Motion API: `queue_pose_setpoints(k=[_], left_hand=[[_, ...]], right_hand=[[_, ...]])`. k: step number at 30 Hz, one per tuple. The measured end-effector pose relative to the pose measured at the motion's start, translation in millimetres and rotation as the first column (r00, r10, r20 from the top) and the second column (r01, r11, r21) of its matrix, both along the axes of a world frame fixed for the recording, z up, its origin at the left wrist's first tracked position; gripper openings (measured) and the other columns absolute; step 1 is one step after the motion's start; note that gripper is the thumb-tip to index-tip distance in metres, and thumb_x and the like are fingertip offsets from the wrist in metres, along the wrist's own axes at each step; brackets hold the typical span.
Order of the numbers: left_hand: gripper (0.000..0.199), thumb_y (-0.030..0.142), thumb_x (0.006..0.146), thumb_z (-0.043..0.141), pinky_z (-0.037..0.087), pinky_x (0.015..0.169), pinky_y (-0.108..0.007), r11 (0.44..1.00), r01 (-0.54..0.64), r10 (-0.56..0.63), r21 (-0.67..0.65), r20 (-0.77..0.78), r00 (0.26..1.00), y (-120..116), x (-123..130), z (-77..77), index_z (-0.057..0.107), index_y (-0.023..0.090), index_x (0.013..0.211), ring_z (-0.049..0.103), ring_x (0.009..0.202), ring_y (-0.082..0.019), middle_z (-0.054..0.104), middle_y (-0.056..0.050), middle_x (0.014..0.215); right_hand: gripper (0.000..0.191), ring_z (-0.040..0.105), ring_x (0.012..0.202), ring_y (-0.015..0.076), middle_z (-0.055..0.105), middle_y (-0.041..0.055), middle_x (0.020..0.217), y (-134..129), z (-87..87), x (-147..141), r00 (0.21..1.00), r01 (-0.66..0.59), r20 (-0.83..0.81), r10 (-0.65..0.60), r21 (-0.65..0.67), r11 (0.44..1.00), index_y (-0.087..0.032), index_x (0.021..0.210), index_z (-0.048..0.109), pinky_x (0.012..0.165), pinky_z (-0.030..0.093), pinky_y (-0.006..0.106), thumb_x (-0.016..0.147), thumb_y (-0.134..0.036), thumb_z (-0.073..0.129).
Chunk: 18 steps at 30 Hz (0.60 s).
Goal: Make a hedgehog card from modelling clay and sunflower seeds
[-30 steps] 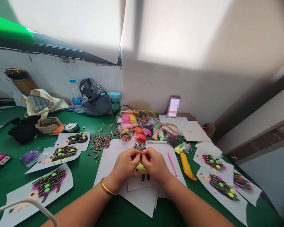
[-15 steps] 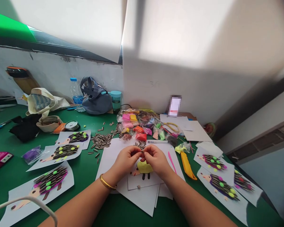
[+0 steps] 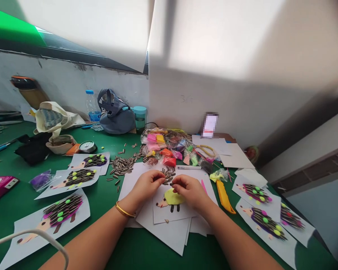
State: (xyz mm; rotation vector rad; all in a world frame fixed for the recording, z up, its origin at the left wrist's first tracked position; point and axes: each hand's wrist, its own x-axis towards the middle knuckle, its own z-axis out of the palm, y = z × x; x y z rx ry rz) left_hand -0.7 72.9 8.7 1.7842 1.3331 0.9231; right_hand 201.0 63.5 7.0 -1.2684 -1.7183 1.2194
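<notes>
My left hand (image 3: 150, 183) is closed in a pinch just left of a small heap of sunflower seeds (image 3: 169, 173); whatever its fingertips hold is too small to make out. Between the fingertips of my right hand (image 3: 190, 189) is a small dark piece that looks like a sunflower seed (image 3: 171, 184). This hand hovers over the yellow clay body of a hedgehog picture (image 3: 170, 195) and hides its right part. The hedgehog has a peach face and dark legs, on a white sheet (image 3: 160, 216) atop other papers.
Finished-looking seed hedgehogs lie left (image 3: 63, 210) and right (image 3: 261, 221). Behind are a larger seed pile (image 3: 122, 165), bagged coloured clay (image 3: 169, 161), a white pen (image 3: 188, 167) and scissors (image 3: 205, 150). A yellow cutter (image 3: 224, 197) sits right; a pale cable (image 3: 45, 234) crosses the front left.
My hands, which met at the fingertips, have moved apart. The left went slightly left, the right slightly right, uncovering the small seed heap and more of the yellow hedgehog. The camera view shifted a little.
</notes>
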Motion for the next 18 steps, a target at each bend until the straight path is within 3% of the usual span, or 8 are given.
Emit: queue_pose_setpoints(k=[3,6,10,18], left_hand=[[0.015,0.026,0.083,0.057,0.049,0.076,-0.029,1.000,0.006,-0.006,0.002,-0.133,0.991,1,-3,-2.1,0.071,0.022,0.087,0.066,0.084,-0.020,0.074,-0.002,0.089],[0.017,0.023,0.084,0.054,0.046,0.072,-0.029,0.999,0.030,-0.021,0.033,-0.262,0.965,0,-3,-2.2,0.071,0.022,0.084,0.065,0.080,-0.020,0.073,-0.002,0.086],[0.018,0.021,0.084,0.053,0.044,0.069,-0.029,0.997,0.054,-0.032,0.056,-0.342,0.939,-2,-2,-2.0,0.071,0.022,0.085,0.064,0.078,-0.021,0.073,-0.003,0.086],[0.017,0.020,0.084,0.056,0.043,0.069,-0.028,0.997,0.039,-0.016,0.060,-0.356,0.935,-2,-2,-2.2,0.073,0.022,0.086,0.065,0.079,-0.021,0.074,-0.004,0.087]], right_hand=[[0.016,0.065,0.084,0.0177,0.071,0.0014,0.090,-4,1.8,1,0.957,-0.109,0.285,0.050,0.194,0.975,-0.024,0.090,0.071,0.076,0.047,0.029,0.083,-0.016,0.059],[0.020,0.062,0.087,0.0170,0.070,0.0016,0.091,-6,1.6,-3,0.891,-0.229,0.448,0.076,0.298,0.927,-0.025,0.091,0.074,0.078,0.046,0.028,0.084,-0.012,0.060],[0.020,0.061,0.090,0.0174,0.068,0.0028,0.095,-7,-2.6,-8,0.854,-0.275,0.517,0.054,0.362,0.891,-0.025,0.092,0.076,0.080,0.046,0.028,0.084,-0.011,0.064],[0.019,0.061,0.090,0.0170,0.067,0.0030,0.094,-9,0.1,-11,0.833,-0.278,0.553,0.036,0.360,0.890,-0.023,0.091,0.076,0.080,0.046,0.028,0.084,-0.011,0.064]])
